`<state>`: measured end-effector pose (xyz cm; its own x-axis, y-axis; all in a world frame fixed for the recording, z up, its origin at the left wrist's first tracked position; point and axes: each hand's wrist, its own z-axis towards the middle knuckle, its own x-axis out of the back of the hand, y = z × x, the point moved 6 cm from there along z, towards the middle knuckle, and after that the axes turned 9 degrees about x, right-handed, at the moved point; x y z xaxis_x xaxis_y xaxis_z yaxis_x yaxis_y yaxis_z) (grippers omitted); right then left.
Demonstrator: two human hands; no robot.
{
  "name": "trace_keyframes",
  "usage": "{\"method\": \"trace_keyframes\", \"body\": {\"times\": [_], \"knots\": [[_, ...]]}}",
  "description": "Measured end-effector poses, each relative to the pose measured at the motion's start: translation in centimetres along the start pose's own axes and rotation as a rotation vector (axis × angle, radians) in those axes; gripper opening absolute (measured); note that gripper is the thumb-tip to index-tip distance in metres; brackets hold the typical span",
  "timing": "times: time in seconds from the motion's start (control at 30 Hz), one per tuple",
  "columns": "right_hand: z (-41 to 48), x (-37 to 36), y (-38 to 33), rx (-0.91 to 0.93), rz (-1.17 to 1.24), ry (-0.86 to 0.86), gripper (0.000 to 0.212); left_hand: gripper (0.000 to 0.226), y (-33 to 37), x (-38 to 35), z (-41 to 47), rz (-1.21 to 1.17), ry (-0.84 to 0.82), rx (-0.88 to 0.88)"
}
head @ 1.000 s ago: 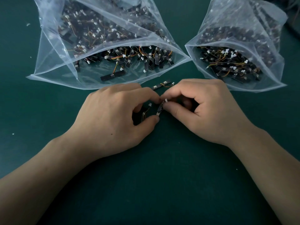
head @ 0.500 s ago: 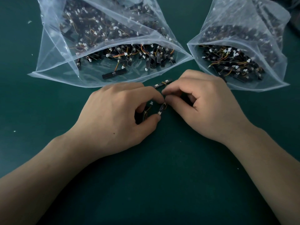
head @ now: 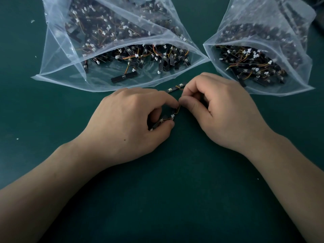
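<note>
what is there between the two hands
In the head view, the orange wire and white plug of the small board the left hand grips bridge the gap to the right hand, which pinches the wire.

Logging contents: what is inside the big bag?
The big bag holds small black boards with white plugs and orange wires, heaped near its open mouth. Deeper ones blur behind cloudy plastic.

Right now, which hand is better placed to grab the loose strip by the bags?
Probably the right hand: pinching only a wire, its fingers lie right beside the loose strip; the left hand grips a board.
</note>
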<state>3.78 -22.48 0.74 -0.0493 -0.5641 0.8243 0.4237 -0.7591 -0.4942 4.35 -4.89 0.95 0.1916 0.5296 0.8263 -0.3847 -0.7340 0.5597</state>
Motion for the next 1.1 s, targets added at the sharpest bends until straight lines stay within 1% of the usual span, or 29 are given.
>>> {"method": "trace_keyframes", "body": {"times": [0.2,0.33,0.37,0.43,0.5,0.6,0.63,0.7,0.73,0.83,0.93,1.1], "knots": [[0.2,-0.4,-0.3,-0.031,-0.061,0.013,0.010,0.030,-0.2,0.0,0.2,-0.025,-0.017,0.022],[0.2,-0.4,-0.2,-0.026,-0.028,0.030,0.005,0.029,-0.2,0.0,0.2,-0.031,-0.007,0.028],[0.2,-0.3,-0.2,-0.020,-0.015,0.034,0.006,0.029,-0.2,0.0,0.2,-0.026,-0.006,0.028],[0.1,-0.2,-0.1,-0.008,0.018,0.059,0.014,0.030,-0.2,0.0,0.1,-0.023,-0.006,0.020],[0.0,0.1,-0.1,-0.002,0.068,0.106,0.018,0.031,-0.3,0.2,0.0,-0.090,0.005,0.018],[-0.2,0.4,0.0,0.006,0.128,0.157,0.014,0.029,-0.8,0.9,0.1,-0.270,0.042,0.053],[-0.2,0.5,0.0,0.010,0.136,0.161,0.011,0.028,-0.8,1.0,0.1,-0.269,0.040,0.056],[-0.2,0.5,-0.2,0.019,0.150,0.162,0.005,0.027,-0.7,0.7,0.1,-0.179,0.015,0.049],[-0.3,0.6,-0.3,0.026,0.153,0.158,0.003,0.025,-0.6,0.5,0.1,-0.119,0.008,0.048],[-0.4,0.4,-0.6,0.047,0.125,0.105,0.006,0.019,-0.5,0.2,0.0,-0.013,0.035,0.063],[-0.5,0.2,-1.1,0.077,0.072,0.047,0.006,0.018,-0.7,0.3,0.1,-0.046,0.071,0.098],[-0.6,-0.2,-1.5,0.112,0.003,-0.024,0.016,0.016,-0.8,0.5,0.1,-0.084,0.125,0.118]]}}
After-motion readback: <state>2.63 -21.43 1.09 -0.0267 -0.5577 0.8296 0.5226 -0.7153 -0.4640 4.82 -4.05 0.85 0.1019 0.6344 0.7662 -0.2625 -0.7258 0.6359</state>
